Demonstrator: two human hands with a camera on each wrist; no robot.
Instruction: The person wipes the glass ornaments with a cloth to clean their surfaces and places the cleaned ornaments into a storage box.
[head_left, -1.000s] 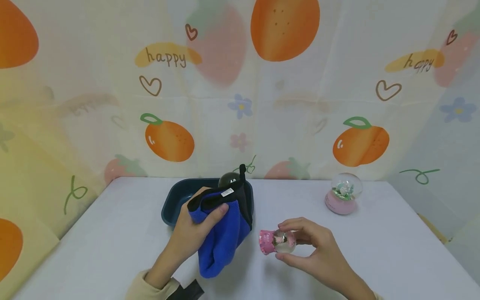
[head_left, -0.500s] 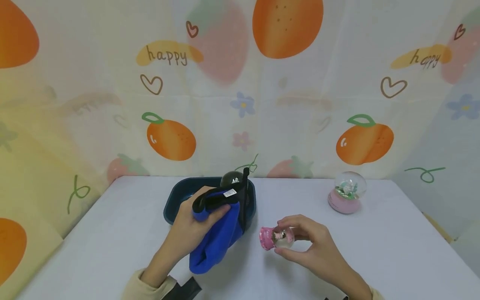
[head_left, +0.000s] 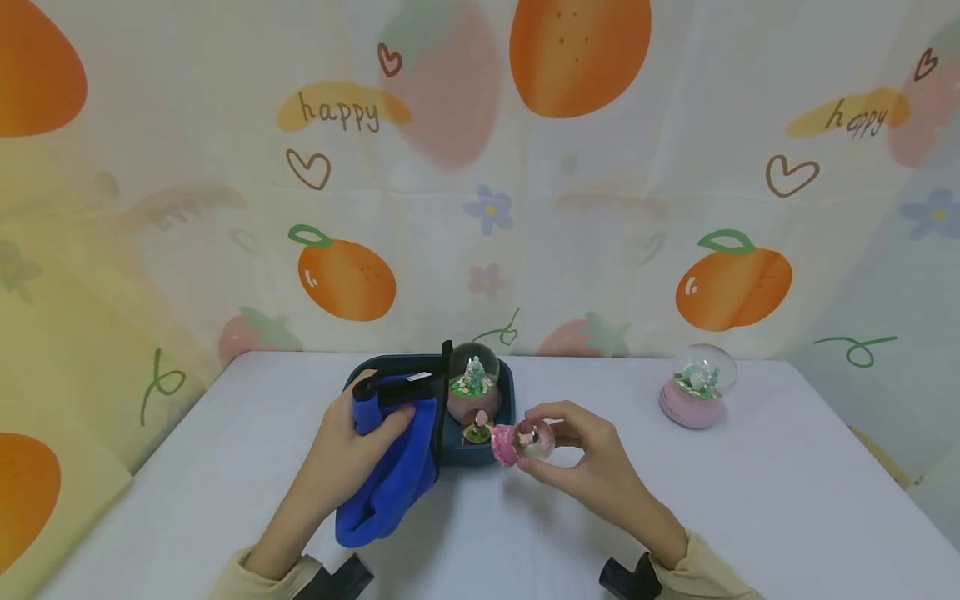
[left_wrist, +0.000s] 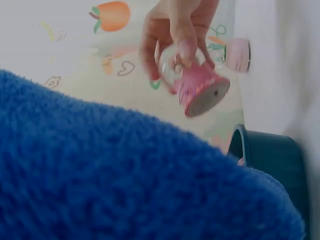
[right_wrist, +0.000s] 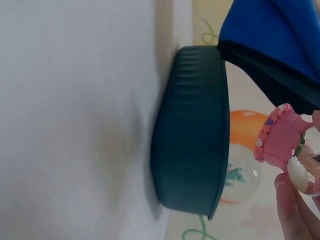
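My left hand [head_left: 356,450] grips a folded blue cloth [head_left: 393,492] with a black edge and a white tag, held over the left part of a dark teal tray [head_left: 465,456]. Between the fingertips and thumb of my right hand [head_left: 581,450] is a small snow globe [head_left: 534,438] with a pink base, tipped on its side at the tray's front right corner. Inside the tray stands a larger snow globe [head_left: 474,385] with a green tree, and in front of it a small globe [head_left: 477,427] with a pink figure. The cloth hides the tray's left side.
Another snow globe [head_left: 697,387] on a pink base stands at the back right of the white table [head_left: 750,500]. Behind the table hangs a fruit-printed backdrop [head_left: 585,275].
My left hand has moved left with the cloth, uncovering the globes in the tray. My right hand has carried the small pink snow globe left and up to the tray's corner.
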